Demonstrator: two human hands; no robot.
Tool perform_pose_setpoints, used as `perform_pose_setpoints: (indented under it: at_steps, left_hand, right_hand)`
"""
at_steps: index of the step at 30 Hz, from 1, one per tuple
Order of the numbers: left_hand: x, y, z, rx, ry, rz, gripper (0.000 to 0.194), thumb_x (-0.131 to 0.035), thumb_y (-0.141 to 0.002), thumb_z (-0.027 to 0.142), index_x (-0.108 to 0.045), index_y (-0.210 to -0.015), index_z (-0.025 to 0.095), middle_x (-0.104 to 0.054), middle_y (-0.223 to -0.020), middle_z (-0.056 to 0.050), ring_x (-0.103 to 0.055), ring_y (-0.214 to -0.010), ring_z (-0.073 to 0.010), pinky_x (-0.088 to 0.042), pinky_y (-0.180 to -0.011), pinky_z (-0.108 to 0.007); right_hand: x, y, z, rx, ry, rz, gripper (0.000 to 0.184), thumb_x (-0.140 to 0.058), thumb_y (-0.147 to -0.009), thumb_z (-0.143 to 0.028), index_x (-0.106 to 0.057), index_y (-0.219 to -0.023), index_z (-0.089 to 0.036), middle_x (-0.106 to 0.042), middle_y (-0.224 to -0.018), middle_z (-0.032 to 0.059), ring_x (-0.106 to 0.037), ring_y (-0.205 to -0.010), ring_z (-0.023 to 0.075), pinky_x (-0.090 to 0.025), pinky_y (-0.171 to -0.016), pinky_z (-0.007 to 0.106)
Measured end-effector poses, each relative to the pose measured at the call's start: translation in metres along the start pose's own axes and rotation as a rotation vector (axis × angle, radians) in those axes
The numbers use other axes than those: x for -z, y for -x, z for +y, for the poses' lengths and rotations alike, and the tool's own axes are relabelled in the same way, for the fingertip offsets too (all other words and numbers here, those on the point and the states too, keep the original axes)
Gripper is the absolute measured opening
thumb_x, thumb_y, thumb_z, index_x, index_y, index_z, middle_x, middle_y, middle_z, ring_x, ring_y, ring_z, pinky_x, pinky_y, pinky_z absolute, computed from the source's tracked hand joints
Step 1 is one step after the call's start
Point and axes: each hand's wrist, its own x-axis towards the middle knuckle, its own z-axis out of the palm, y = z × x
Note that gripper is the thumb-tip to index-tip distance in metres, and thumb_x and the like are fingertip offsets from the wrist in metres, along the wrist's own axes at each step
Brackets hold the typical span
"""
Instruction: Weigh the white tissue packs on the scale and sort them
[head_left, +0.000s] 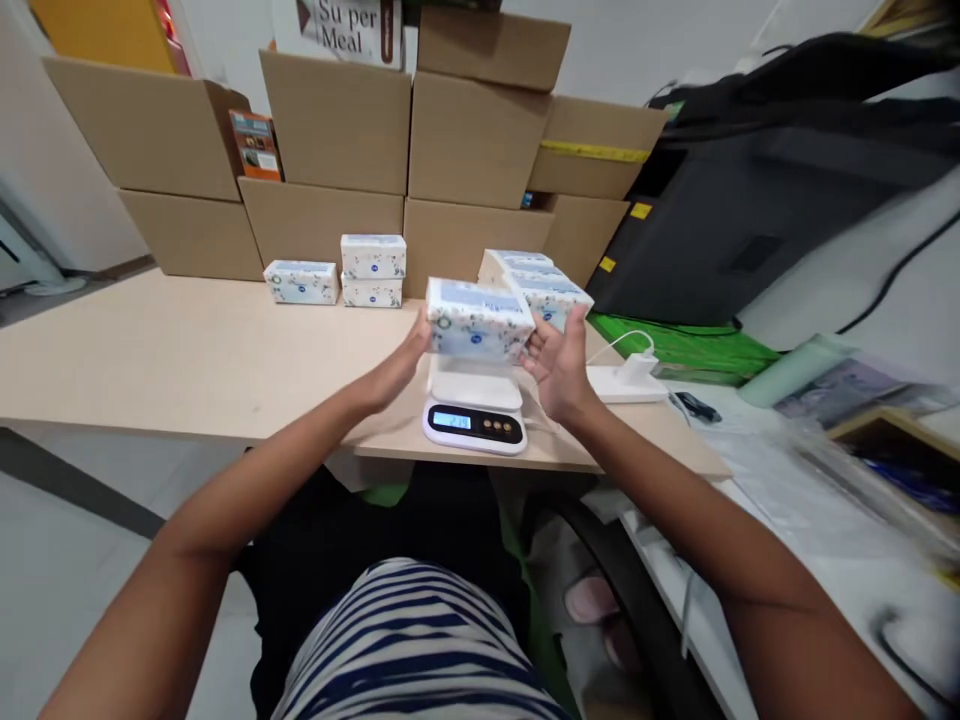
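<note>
"What's behind the pale table (pixel 187 350)?"

"Brown cartons (pixel 472 140), stacked along the back at twelve o'clock from the white scale (pixel 476 428)."

"Where is the held pack (pixel 480 322)?"

"At twelve o'clock, just past the scale's lit display (pixel 452 421), between both hands. It's white with a floral print; I can't tell whether it touches the platform (pixel 476 389)."

"And the fingers?"

"The left hand (pixel 397 368) is against the pack's left end, its finger spread hidden. The right hand (pixel 559 362) is open, fingertips at the right end, thumb raised apart."

"Similar packs?"

"Two stacked (pixel 373 270) at eleven o'clock, a single one (pixel 301 283) at ten, a group (pixel 551 290) at one. A white power strip (pixel 622 385) sits near three."
</note>
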Motion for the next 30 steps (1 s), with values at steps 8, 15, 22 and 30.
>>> perform_pose_setpoints:
  at_steps: [8, 15, 22, 30]
  left_hand:
    - [-0.015, -0.021, -0.048, 0.132, -0.025, 0.080, 0.052, -0.050, -0.110, 0.066, -0.081, -0.111, 0.024, -0.064, -0.165, -0.008, -0.030, -0.172, -0.0369, -0.020, -0.143, -0.059]
    - [-0.014, -0.020, -0.055, 0.238, 0.071, -0.107, 0.068, -0.043, -0.112, 0.067, -0.064, -0.156, 0.021, -0.071, -0.157, -0.014, -0.047, -0.164, -0.0367, -0.031, -0.141, -0.057]
    - [-0.011, -0.018, -0.060, 0.260, 0.006, -0.341, 0.077, -0.013, -0.117, 0.060, -0.059, -0.163, 0.019, -0.070, -0.157, -0.011, -0.052, -0.161, -0.0297, -0.022, -0.143, -0.049]
    - [-0.004, -0.016, -0.059, 0.171, -0.030, -0.209, 0.071, -0.031, -0.115, 0.064, -0.074, -0.143, 0.014, -0.077, -0.147, -0.016, -0.054, -0.159, -0.0372, -0.020, -0.143, -0.055]
  right_hand:
    - [0.022, -0.004, 0.062, 0.031, 0.074, 0.098, 0.102, -0.035, -0.090, -0.098, -0.061, -0.160, -0.028, -0.056, -0.171, 0.0146, -0.053, -0.159, 0.0386, -0.048, -0.127, 0.061]
    - [0.018, -0.004, 0.085, 0.104, 0.146, -0.033, 0.114, -0.049, -0.088, -0.098, -0.036, -0.175, -0.024, -0.050, -0.176, 0.0163, -0.048, -0.163, 0.0383, -0.033, -0.137, 0.062]
    - [0.019, -0.006, 0.102, 0.149, 0.279, -0.077, 0.114, -0.050, -0.089, -0.097, -0.031, -0.176, -0.026, -0.057, -0.170, 0.0162, -0.056, -0.154, 0.0468, -0.040, -0.130, 0.071]
    - [0.018, -0.009, 0.101, 0.157, 0.296, -0.024, 0.120, -0.041, -0.086, -0.104, -0.039, -0.171, -0.020, -0.065, -0.160, 0.0228, -0.062, -0.146, 0.0501, -0.046, -0.123, 0.071]
